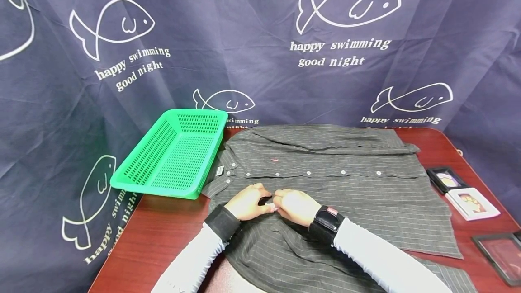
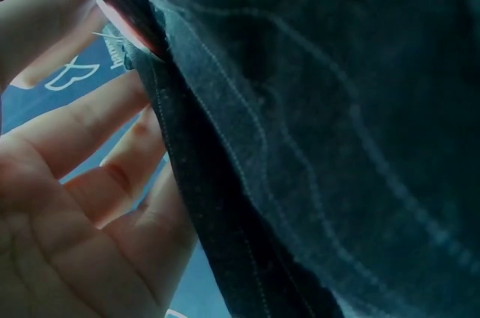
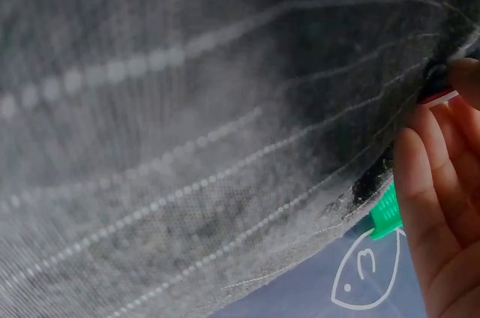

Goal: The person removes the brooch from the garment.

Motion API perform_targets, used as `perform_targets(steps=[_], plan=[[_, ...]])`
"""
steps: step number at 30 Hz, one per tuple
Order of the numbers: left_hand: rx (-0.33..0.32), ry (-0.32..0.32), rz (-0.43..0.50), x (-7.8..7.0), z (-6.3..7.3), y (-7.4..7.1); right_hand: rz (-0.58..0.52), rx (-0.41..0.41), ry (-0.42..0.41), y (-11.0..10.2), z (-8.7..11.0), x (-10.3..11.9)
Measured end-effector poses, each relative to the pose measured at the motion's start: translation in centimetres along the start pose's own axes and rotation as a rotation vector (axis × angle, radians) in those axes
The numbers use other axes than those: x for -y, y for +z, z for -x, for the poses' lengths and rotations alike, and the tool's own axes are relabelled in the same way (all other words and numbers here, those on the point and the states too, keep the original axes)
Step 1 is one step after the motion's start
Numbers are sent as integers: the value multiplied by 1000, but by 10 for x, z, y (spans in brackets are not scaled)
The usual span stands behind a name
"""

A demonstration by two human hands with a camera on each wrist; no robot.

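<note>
A dark grey pinstriped button-up shirt [image 1: 342, 193] lies spread on the table, its collar to the left and its white buttons in a row across the middle. Below that row my left hand [image 1: 248, 202] and right hand [image 1: 297, 207] meet, fingertips close together, pinching the cloth. In the left wrist view a stitched shirt edge [image 2: 202, 205] runs past the spread lower fingers. The right wrist view has thumb and fingers [image 3: 424, 160] at the cloth's edge, beside a small dark piece with a red-and-white rim [image 3: 439, 98]. Fingertips partly hide what this piece is.
A green perforated basket [image 1: 175, 192] stands at the table's left edge, against the collar. On the right are an open black case [image 1: 447, 178], a white-framed picture [image 1: 472, 203] and a dark-framed panel [image 1: 502, 257]. A blue fish-print curtain [image 1: 260, 49] hangs behind the red table [image 1: 134, 229].
</note>
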State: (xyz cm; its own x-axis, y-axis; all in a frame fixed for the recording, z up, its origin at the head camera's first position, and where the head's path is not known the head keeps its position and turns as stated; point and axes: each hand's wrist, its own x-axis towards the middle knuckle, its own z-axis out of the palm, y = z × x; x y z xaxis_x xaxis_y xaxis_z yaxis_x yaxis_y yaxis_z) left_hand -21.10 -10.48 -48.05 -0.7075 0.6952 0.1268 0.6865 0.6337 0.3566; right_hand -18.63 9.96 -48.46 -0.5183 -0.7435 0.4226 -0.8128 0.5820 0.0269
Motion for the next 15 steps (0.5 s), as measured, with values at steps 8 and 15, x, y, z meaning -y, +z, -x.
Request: perform_targets(steps=[8,15], plan=[[-97,0,25,-2,6,-3,-87,-24,7,-1,-1,-4],[-196,-36,39,-6,9,-6,-171,-5,100,-5,-4,-4]])
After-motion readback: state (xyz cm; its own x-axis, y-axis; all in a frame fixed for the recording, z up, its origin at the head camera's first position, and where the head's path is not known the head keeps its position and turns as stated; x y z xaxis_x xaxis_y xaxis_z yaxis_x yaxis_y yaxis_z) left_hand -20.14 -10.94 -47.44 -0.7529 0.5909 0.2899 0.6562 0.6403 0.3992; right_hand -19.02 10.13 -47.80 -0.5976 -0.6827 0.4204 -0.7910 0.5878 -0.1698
